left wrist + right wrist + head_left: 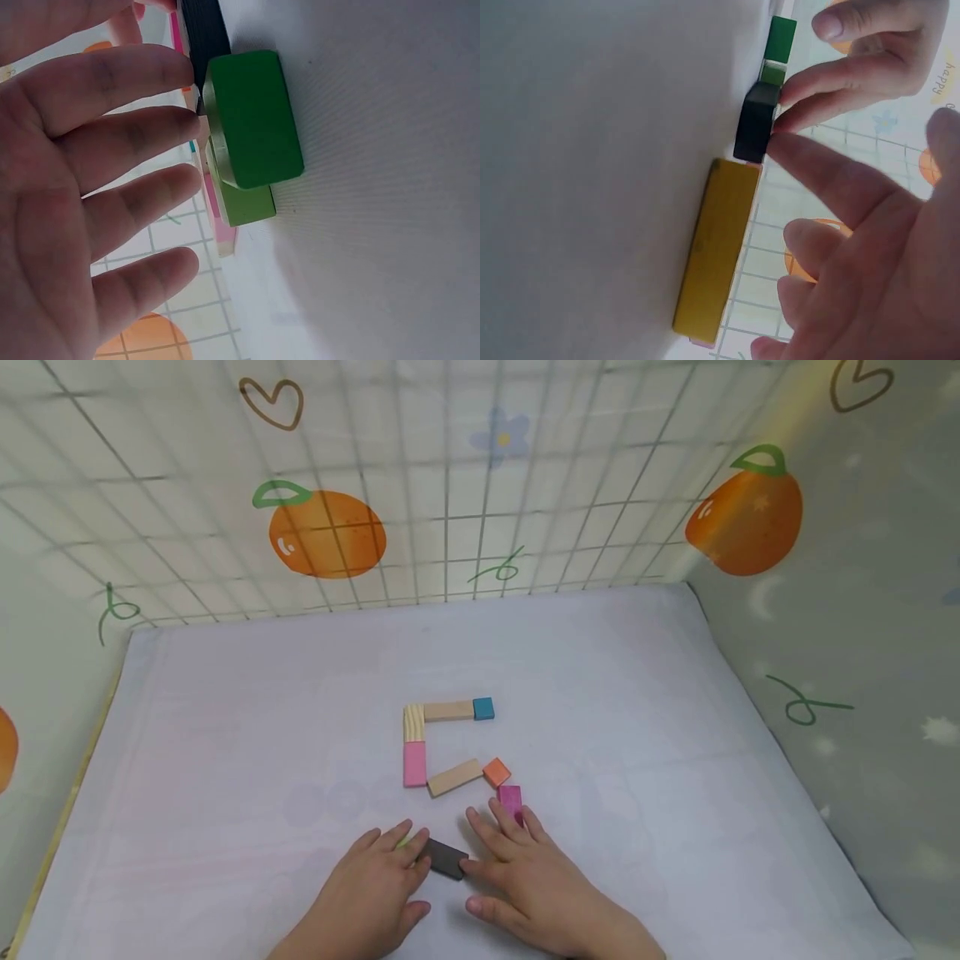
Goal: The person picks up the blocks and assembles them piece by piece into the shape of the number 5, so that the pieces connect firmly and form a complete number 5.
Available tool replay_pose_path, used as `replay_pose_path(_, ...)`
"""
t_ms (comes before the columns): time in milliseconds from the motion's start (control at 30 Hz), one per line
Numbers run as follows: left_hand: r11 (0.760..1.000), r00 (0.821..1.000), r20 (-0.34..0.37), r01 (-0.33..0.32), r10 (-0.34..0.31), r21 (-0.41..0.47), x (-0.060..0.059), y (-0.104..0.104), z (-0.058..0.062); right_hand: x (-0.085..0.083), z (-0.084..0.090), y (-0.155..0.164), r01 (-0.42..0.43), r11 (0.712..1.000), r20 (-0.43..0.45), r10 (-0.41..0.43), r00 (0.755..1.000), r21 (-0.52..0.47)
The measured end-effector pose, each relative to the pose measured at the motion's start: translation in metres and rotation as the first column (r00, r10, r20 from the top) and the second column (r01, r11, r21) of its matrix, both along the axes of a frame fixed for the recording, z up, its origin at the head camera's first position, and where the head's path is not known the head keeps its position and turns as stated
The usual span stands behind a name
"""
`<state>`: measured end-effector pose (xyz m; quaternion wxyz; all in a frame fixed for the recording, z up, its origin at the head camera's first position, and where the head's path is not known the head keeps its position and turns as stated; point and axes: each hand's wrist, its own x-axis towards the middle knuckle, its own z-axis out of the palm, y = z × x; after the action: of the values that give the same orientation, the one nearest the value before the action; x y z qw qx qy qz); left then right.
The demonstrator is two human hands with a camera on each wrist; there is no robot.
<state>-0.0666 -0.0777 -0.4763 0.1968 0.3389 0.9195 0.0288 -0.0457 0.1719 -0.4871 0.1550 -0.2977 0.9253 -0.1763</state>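
Observation:
My left hand [375, 881] lies flat on the white cloth [225, 735], fingers straight over two green blocks [251, 120] that barely show in the head view. A dark block [446, 858] sits between both hands. My right hand [525, 872] also lies flat, and its forefinger [810, 161] touches the dark block [755, 124]. A yellow block [716, 251] lies under the right palm, hidden from the head camera. A magenta block [510, 802] sits by the right fingertips.
Further out lie a pink block [414, 764], a striped wooden block [413, 722], two plain wooden bars [448, 711], a blue cube [483, 708] and an orange cube [496, 772]. Wire-grid walls [450, 485] with orange prints enclose the cloth.

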Motion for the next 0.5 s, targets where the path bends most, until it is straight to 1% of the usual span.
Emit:
replay_pose_path(100, 1.000, 1.000, 0.002, 0.004, -0.005, 0.020, 0.002, -0.001, 0.000, -0.001, 0.001, 0.002, 0.005, 1.000, 0.009, -0.005, 1.000, -0.017)
replay_pose_path(167, 0.999, 1.000, -0.001, 0.012, -0.012, 0.039, 0.004, -0.002, 0.000, -0.002, 0.001, 0.005, 0.021, 0.998, -0.017, -0.022, 1.000, -0.053)
replay_pose_path(233, 0.998, 1.000, -0.015, 0.024, -0.023, 0.062, 0.005, -0.003, -0.001, -0.004, 0.002, 0.009, 0.057, 0.994, -0.058, -0.063, 0.996, -0.097)
replay_pose_path(333, 0.995, 0.998, -0.050, 0.046, -0.041, 0.093, 0.007, -0.003, -0.002, -0.009, 0.005, 0.017, 0.144, 0.980, -0.111, -0.160, 0.981, -0.139)
replay_pose_path(400, 0.994, 0.997, -0.059, 0.057, -0.051, 0.096, 0.007, -0.003, -0.001, -0.014, 0.006, 0.022, 0.215, 0.969, -0.131, -0.230, 0.964, -0.119)
replay_pose_path(500, 0.995, 0.998, -0.019, 0.053, -0.051, 0.079, 0.006, 0.001, 0.001, -0.019, 0.008, 0.027, 0.303, 0.951, -0.143, -0.308, 0.940, -0.057)
